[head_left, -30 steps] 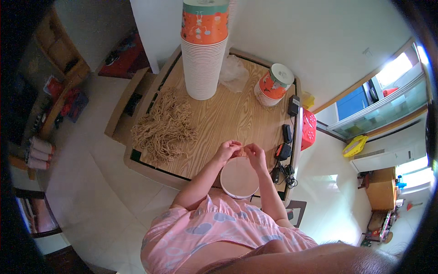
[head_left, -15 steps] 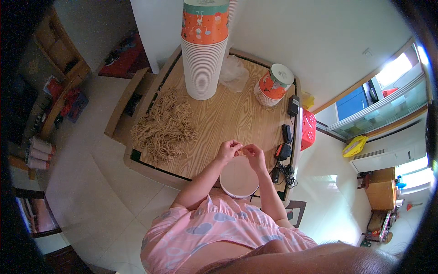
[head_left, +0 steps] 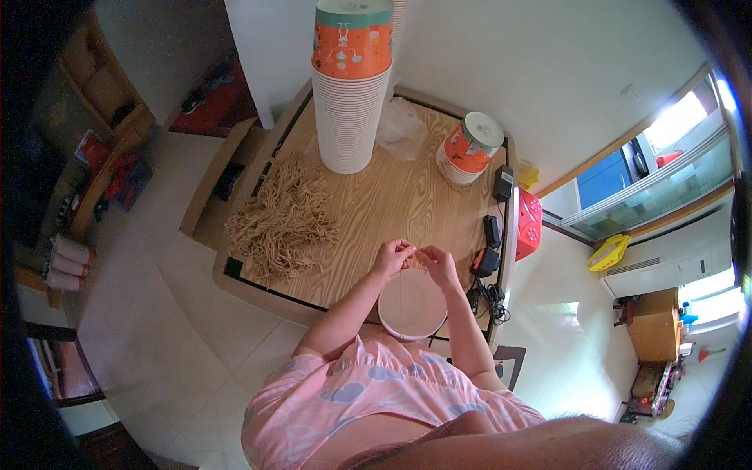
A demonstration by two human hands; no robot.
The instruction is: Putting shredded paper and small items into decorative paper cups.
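Note:
My left hand [head_left: 392, 257] and my right hand [head_left: 437, 264] meet above a white round paper bucket [head_left: 412, 305] at the near edge of the wooden table [head_left: 376, 204]. Both pinch a thin tan cord [head_left: 415, 254] stretched between the fingertips, and a strand of it hangs down across the bucket's white inside. A heap of tan cord pieces [head_left: 283, 222] lies on the table to the left of my hands.
A tall stack of white buckets with an orange one on top [head_left: 350, 86] stands at the table's far side, next to a crumpled clear bag [head_left: 402, 129] and an orange lidded bucket [head_left: 468, 147]. Black chargers and cables [head_left: 489, 251] lie along the right edge. A red stool [head_left: 529, 223] stands beyond.
My hands have barely shifted; the fingers keep working the cord above the bucket.

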